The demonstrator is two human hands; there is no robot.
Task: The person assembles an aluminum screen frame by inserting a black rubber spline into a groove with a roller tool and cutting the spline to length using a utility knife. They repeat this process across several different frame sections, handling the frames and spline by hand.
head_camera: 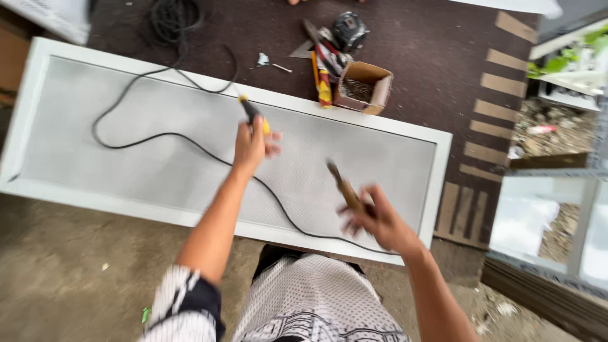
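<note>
- Left hand (252, 144) fingers curl tight around a yellow-black tool (252, 114), its tip pointing away over the screen frame (437, 183).
- Right hand (380, 223) fingers grip a brown-handled tool (342, 187), blurred, above the mesh.
- A black cable (158, 135) runs across the mesh between the hands.

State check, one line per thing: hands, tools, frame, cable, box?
left hand: grips yellow-and-black tool
right hand: holds brown-handled tool, blurred
white screen frame: lying flat
black cable: loose across the mesh
cardboard box: open
</note>
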